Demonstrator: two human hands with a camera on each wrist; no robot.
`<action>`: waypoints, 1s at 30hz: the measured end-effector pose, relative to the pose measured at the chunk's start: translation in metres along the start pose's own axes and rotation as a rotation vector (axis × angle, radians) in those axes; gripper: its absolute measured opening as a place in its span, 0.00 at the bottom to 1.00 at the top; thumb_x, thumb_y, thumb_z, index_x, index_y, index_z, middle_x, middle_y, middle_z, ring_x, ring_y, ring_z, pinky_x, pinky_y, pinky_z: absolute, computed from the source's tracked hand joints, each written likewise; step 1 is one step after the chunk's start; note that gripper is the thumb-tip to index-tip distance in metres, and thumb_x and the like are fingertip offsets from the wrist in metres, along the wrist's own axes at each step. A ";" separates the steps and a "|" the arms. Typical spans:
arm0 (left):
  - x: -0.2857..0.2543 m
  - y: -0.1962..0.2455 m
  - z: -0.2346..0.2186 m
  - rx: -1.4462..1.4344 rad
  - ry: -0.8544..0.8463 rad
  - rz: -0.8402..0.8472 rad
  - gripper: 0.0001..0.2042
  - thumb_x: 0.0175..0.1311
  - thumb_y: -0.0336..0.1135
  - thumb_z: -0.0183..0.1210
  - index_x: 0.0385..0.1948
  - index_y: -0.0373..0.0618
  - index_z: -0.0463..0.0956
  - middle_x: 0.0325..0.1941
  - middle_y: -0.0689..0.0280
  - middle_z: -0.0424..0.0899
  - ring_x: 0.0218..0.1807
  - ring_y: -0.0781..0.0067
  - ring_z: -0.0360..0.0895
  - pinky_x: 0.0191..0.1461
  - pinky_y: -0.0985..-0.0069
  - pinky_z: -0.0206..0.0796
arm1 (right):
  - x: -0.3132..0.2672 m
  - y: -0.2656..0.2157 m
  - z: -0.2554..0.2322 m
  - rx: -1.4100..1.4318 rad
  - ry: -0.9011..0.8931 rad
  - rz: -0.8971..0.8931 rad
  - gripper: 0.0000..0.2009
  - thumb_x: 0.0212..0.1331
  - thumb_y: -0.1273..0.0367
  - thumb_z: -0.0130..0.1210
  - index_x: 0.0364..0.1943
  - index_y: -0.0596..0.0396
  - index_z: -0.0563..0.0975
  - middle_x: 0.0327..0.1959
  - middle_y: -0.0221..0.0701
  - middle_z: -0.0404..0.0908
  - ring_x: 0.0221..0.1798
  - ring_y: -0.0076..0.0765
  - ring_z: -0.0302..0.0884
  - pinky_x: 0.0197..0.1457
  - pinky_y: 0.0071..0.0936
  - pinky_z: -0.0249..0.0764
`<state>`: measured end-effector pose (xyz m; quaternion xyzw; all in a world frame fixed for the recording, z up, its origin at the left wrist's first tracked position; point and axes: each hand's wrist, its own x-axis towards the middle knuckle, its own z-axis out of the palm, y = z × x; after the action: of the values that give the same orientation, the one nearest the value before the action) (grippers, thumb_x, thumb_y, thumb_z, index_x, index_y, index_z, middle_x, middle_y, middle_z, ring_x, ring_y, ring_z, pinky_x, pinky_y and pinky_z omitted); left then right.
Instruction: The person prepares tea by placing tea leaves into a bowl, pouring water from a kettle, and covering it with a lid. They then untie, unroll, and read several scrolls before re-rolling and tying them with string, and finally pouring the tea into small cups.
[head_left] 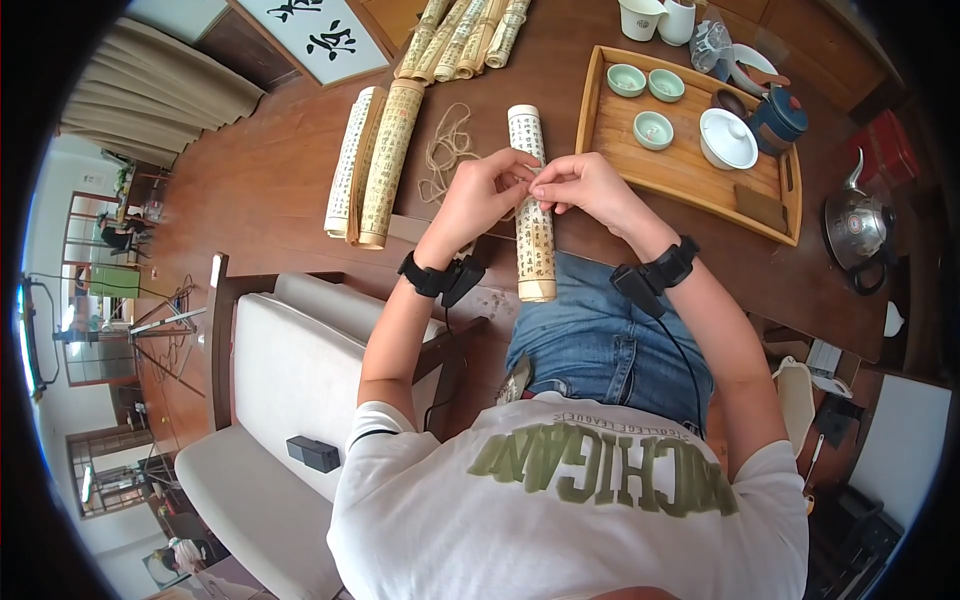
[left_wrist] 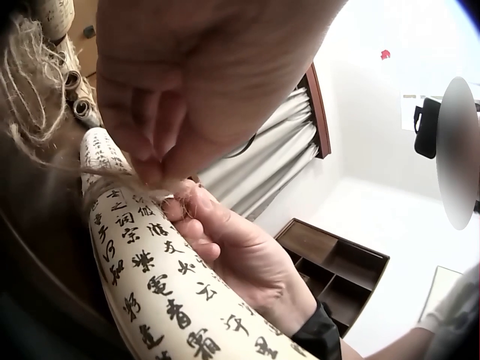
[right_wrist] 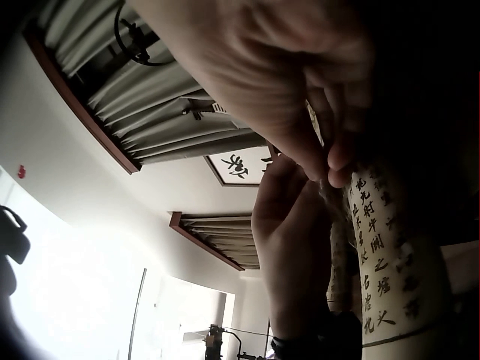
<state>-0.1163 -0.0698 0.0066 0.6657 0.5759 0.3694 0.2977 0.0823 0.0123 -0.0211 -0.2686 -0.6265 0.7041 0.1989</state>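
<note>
A rolled paper scroll (head_left: pixel 535 250) covered in black characters lies across the table edge, one end over the person's lap. Tan twine (left_wrist: pixel 71 169) passes across the scroll near its middle, and its frayed end shows between the fingertips. From above, the left hand (head_left: pixel 487 192) pinches the twine close over the paper. Opposite it, the right hand (head_left: pixel 592 192) pinches the twine with thumb and forefinger, fingertips nearly meeting the left hand's. In the right wrist view, the lower part of the scroll (right_wrist: pixel 382 270) is visible while the other end is hidden in shadow.
A loose twine coil (head_left: pixel 447 150) lies left of the scroll. Two more scrolls (head_left: pixel 385 165) stand further left, with several others (head_left: pixel 465 40) behind. At right is a wooden tray (head_left: pixel 690 205) bearing cups and a lidded bowl (head_left: pixel 727 140). A metal kettle (head_left: pixel 857 230) stands beyond it.
</note>
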 end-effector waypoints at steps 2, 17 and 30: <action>0.001 -0.001 0.001 -0.028 -0.016 -0.008 0.13 0.62 0.21 0.65 0.49 0.38 0.83 0.36 0.66 0.90 0.32 0.83 0.82 0.37 0.81 0.76 | -0.001 -0.002 -0.001 -0.040 -0.007 -0.007 0.07 0.66 0.71 0.64 0.42 0.61 0.85 0.36 0.30 0.88 0.39 0.22 0.85 0.41 0.19 0.78; 0.004 -0.007 -0.002 -0.033 -0.037 -0.035 0.12 0.57 0.23 0.66 0.44 0.37 0.84 0.34 0.66 0.90 0.33 0.82 0.83 0.41 0.80 0.77 | -0.005 -0.006 0.018 -0.617 0.237 -0.348 0.04 0.53 0.73 0.64 0.31 0.56 0.80 0.31 0.39 0.84 0.35 0.46 0.86 0.39 0.38 0.80; 0.004 -0.025 0.001 -0.254 -0.060 -0.147 0.10 0.63 0.25 0.66 0.45 0.35 0.83 0.36 0.67 0.88 0.38 0.82 0.82 0.45 0.79 0.76 | -0.007 0.000 0.026 -1.128 0.420 -0.699 0.07 0.54 0.73 0.64 0.37 0.50 0.80 0.32 0.30 0.79 0.33 0.41 0.84 0.34 0.37 0.80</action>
<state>-0.1290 -0.0623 -0.0141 0.5895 0.5628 0.3964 0.4227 0.0710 -0.0120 -0.0181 -0.2437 -0.8947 0.0990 0.3611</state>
